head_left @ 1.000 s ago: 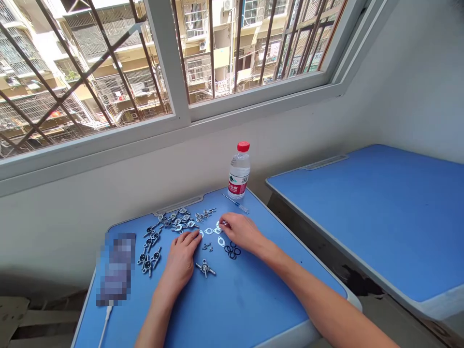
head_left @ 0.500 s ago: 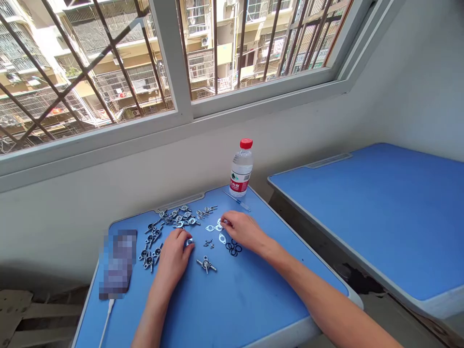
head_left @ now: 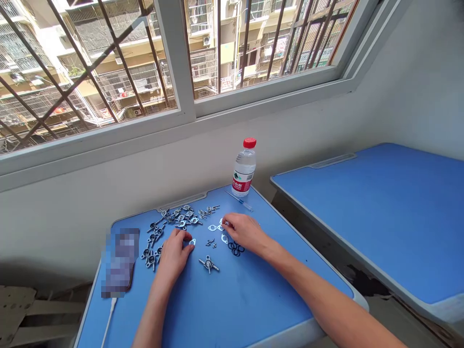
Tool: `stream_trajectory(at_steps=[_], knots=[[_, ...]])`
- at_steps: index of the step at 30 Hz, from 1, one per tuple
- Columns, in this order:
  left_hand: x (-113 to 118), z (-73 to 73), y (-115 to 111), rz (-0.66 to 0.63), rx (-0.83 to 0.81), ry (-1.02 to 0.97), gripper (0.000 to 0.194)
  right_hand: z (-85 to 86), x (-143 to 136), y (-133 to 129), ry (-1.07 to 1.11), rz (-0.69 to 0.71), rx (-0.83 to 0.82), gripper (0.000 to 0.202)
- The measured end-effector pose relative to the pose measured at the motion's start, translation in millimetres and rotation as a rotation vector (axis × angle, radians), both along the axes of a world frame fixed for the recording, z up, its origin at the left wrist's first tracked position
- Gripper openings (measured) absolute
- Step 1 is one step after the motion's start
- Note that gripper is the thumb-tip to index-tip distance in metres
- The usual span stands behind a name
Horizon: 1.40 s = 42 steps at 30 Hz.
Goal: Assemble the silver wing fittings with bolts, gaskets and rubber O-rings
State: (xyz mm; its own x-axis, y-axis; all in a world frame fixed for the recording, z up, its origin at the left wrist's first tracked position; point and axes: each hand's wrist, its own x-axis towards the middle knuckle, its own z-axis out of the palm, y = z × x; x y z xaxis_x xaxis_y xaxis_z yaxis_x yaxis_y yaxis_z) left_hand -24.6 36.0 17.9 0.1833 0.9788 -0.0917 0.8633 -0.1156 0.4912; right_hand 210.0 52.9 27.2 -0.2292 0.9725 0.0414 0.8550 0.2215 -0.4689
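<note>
My left hand [head_left: 176, 249] is closed, thumb and fingers pinching a small flat metal plate with a hole [head_left: 193, 241]. Farther right, my right hand [head_left: 242, 227] has its fingertips pressed together over several similar oval plates [head_left: 212, 227]; what it grips is hidden. A loose plate [head_left: 224, 239] lies just below those fingers, beside several black rubber rings [head_left: 236, 249]. Between the hands sit a few tiny screws [head_left: 210, 243]. Closer to me rests a metal valve-like part with side stubs [head_left: 209, 264].
Many similar metal parts [head_left: 181, 217] are grouped at the back left, others with black centres [head_left: 151, 238] beside my left hand. A phone [head_left: 121, 261] with a white cable lies at the left edge. A water bottle [head_left: 244, 169] and a blue screwdriver [head_left: 242, 202] are at the back right.
The plate at my left fingertips shows more than before. Both hands stay nearly in place; the whole view has shifted slightly.
</note>
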Motion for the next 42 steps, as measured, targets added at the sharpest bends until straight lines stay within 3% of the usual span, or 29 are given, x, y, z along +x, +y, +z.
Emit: stream_trajectory(at_steps=[5,11,15,21,25,32,42], knots=[[2,0.7,1,-0.002,-0.007,-0.010,0.010,-0.2,-1,-1,0.004,0.002,0.005,0.015],[5,2.5,-1,0.058,-0.062,-0.141,0.008,-2.9,-2,-2,0.017,0.012,0.019,0.015],[5,4.1,-2,0.095,-0.014,-0.223,0.004,-3.8,-1,-2,0.047,0.021,0.036,0.015],[9,8.9,-8,0.201,0.105,-0.820,0.020,0.6,-4,-10,0.355,0.178,0.058,0.013],[20,13.4,-17,0.205,-0.046,-0.975,0.025,7.3,-14,-22,0.584,0.340,-0.039,0.007],[30,20.0,-26,0.126,-0.145,-1.026,0.030,9.0,-21,-29,0.761,0.318,-0.141,0.014],[33,20.9,-30,0.135,-0.251,-1.017,0.028,15.6,-16,-31,0.758,0.294,-0.192,0.013]])
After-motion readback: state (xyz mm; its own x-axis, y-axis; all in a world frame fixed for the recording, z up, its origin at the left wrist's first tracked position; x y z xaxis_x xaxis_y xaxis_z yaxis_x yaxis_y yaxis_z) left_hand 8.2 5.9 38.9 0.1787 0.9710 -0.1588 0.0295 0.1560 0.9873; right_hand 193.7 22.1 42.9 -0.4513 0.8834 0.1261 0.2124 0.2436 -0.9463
